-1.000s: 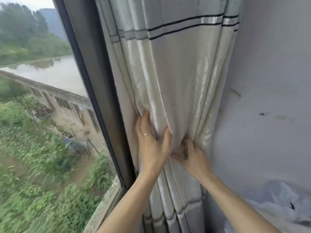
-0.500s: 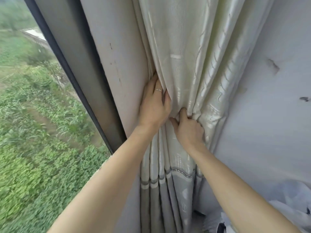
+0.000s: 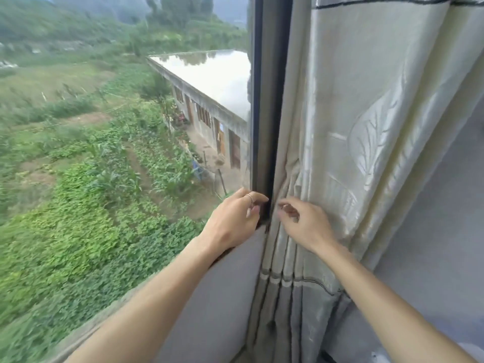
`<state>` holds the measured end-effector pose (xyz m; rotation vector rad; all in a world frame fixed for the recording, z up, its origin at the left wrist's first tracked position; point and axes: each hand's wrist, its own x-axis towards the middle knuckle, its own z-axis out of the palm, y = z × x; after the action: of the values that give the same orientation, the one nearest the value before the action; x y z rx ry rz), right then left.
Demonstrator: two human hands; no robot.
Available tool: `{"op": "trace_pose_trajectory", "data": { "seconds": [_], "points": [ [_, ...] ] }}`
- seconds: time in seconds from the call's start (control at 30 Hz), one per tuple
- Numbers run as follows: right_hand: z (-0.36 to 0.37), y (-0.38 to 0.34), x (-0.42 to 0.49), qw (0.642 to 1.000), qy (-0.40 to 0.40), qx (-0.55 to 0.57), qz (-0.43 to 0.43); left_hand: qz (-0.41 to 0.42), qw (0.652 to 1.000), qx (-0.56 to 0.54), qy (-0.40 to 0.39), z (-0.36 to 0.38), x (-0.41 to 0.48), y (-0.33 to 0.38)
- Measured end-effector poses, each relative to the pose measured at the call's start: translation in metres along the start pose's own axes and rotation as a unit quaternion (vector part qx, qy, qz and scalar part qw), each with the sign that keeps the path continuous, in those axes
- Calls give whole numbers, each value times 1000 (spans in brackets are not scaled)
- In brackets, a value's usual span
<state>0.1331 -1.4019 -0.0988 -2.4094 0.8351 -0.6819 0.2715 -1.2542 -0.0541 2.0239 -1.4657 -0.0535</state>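
A cream satin curtain (image 3: 366, 113) with a leaf pattern and a grey striped lower band hangs gathered at the right of the window. The dark window frame (image 3: 269, 100) runs upright just left of it. My left hand (image 3: 233, 221), a ring on one finger, is at the frame's lower part with its fingers curled round the frame's edge. My right hand (image 3: 303, 224) hovers in front of the curtain's left edge with fingers loosely curled and nothing visibly between them. The two hands are a short gap apart.
Through the glass, a long concrete building (image 3: 209, 100) with a wet flat roof and green fields (image 3: 78, 179) lie far below. A pale wall (image 3: 445, 218) is right of the curtain. The window sill (image 3: 209, 297) runs under my left forearm.
Both hands have come off the bunched curtain folds. My left hand moved left onto the window frame and my right hand loosened. The view swung left toward the window.
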Motion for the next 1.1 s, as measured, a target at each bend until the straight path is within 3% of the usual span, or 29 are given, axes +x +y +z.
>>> {"op": "trace_pose_trajectory", "data": {
  "seconds": [0.13, 0.33, 0.53, 0.7, 0.97, 1.1],
  "points": [
    [22, -100, -36, 992, -50, 5, -116, -56, 997, 44, 0, -61, -97, -21],
    [84, -268, -152, 941, -141, 47, -305, -222, 962, 119, 102, -180, -310, -38],
    [147, -429, -308, 851, -218, 97, -467, -457, 838, 221, 200, -287, -563, -27],
    [170, -557, -430, 763, -252, 149, -576, -605, 685, 329, 238, -353, -755, 34],
    [164, -717, -549, 661, -261, 214, -670, -710, 506, 372, 320, -407, -930, 116],
    [171, -788, -576, 621, -264, 245, -696, -737, 456, 361, 343, -431, -975, 122]
  ]
}}
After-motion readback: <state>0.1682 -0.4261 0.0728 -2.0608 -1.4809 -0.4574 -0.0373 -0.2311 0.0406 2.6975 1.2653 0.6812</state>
